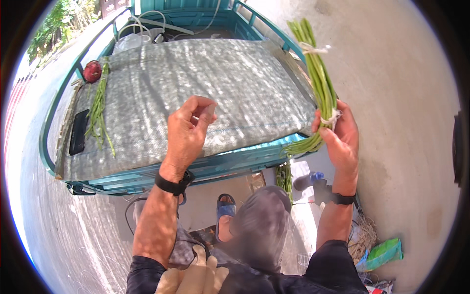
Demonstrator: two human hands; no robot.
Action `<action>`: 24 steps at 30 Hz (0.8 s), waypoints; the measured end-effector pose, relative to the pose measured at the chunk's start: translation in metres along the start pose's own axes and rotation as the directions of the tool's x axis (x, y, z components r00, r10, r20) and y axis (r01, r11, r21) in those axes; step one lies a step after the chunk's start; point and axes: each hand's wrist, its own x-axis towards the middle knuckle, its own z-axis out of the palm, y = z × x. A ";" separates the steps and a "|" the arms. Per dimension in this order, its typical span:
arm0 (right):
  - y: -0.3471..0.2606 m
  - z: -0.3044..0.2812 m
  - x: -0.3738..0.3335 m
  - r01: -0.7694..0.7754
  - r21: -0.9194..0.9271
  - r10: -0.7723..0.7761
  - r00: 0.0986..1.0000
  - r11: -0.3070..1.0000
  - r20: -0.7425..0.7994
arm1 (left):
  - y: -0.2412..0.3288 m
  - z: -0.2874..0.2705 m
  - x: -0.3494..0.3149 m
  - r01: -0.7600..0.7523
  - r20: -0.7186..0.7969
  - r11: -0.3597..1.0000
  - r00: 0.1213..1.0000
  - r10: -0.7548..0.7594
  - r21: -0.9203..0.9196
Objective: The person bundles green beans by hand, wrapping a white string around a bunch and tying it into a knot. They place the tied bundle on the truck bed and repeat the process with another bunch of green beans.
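My right hand (341, 139) is closed around the lower part of a tied bundle of long green stalks (321, 83), raised beside the cart's right front corner. The bundle stands nearly upright, leaning left at the top. One pale tie (313, 49) circles it near the top, and another (332, 119) sits at my fingers. Over the middle of the grey woven sheet, my left hand (192, 125) is closed in a pinch, thumb against fingers; whatever it may hold is too small to make out. A few loose green stalks (99, 108) lie on the sheet at the left.
The grey sheet (171, 73) covers the teal cart bed, whose rail (49, 122) borders it. A dark phone (79, 132) and a red ball-like object (92, 71) lie at left. Below are another green bundle (283, 179), a blue-capped bottle (308, 180) and a green bag (384, 255).
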 end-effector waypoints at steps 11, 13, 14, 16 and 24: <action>0.003 0.154 0.040 -0.222 0.137 0.143 0.889 0.965 0.435 | 0.001 -0.032 0.015 0.076 0.043 0.683 0.997 -0.065 -0.726; 0.009 0.172 0.039 -0.263 0.067 0.199 0.852 0.962 0.484 | 0.004 -0.042 0.015 0.099 0.056 0.623 0.995 -0.087 -0.776; 0.013 0.176 0.039 -0.266 0.069 0.199 0.848 0.961 0.491 | 0.005 -0.045 0.014 0.127 0.086 0.543 0.991 -0.101 -0.830; 0.017 0.185 0.039 -0.161 -0.039 0.156 0.824 0.986 0.545 | 0.002 -0.051 0.014 0.132 0.076 0.481 0.988 -0.133 -0.867; 0.022 0.211 0.057 -0.012 -0.120 0.085 0.770 0.993 0.633 | -0.005 -0.068 0.009 0.109 0.014 0.331 0.961 -0.275 -0.937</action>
